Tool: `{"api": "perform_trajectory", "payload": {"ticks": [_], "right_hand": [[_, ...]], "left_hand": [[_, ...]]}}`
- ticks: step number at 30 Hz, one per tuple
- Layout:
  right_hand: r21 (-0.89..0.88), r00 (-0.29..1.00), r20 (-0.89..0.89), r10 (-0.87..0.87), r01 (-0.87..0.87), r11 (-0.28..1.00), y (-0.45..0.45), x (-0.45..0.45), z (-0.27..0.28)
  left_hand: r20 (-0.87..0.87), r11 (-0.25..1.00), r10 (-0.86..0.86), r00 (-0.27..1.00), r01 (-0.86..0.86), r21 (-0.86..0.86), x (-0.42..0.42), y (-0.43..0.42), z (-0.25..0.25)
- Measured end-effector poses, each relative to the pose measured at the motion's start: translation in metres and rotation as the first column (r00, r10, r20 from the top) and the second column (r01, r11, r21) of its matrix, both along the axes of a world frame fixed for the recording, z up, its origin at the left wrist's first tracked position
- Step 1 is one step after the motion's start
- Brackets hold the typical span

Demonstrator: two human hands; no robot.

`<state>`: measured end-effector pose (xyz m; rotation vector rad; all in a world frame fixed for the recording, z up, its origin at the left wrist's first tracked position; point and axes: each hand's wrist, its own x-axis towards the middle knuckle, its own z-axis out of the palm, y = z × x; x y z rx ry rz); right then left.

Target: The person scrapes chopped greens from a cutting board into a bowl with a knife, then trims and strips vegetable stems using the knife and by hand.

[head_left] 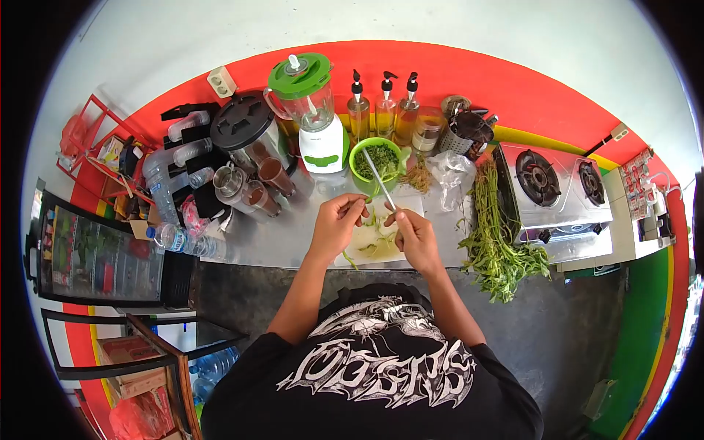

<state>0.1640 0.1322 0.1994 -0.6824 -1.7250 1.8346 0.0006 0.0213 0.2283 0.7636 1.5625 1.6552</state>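
My right hand [415, 239] is closed on the handle of a knife [380, 177], whose blade points up and left over a green bowl [357, 170] of chopped greens [383, 158]. Just left of it, my left hand [339, 224] has its fingers pinched on a thin green stem [369, 199]. Below both hands lies a pale cutting board [364, 251] with pieces of green stem [383, 238] on it. One more stem [349, 259] lies at the board's left front edge.
Behind the bowl stand a blender [323, 143] and pump bottles [386, 110]. Long leafy stems [493, 227] lie right of the board, beside a gas stove [555, 192]. Glasses [261, 196] and a water bottle [174, 239] stand or lie at left.
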Motion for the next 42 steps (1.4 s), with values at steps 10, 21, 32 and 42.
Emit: {"api": "perform_trajectory", "payload": {"ticks": [10, 21, 32, 42], "right_hand": [[0.049, 0.976, -0.172, -0.138, 0.148, 0.988, -0.028, -0.017, 0.011], [-0.184, 0.958, -0.276, -0.083, 0.032, 0.982, -0.028, -0.018, 0.009], [-0.019, 0.958, -0.174, -0.226, 0.227, 0.974, -0.022, -0.015, 0.004], [0.036, 0.849, 0.130, -0.513, 0.513, 0.858, 0.039, -0.015, -0.101]], "left_hand": [[0.047, 0.991, -0.029, 0.998, 0.023, 0.132, 0.020, 0.010, -0.008], [0.072, 0.987, 0.024, 0.997, -0.035, 0.154, 0.029, 0.005, -0.002], [0.000, 0.995, 0.021, 1.000, -0.021, 0.102, 0.035, 0.012, -0.014], [0.068, 0.984, 0.119, 0.991, -0.127, 0.125, 0.026, 0.000, 0.002]]}}
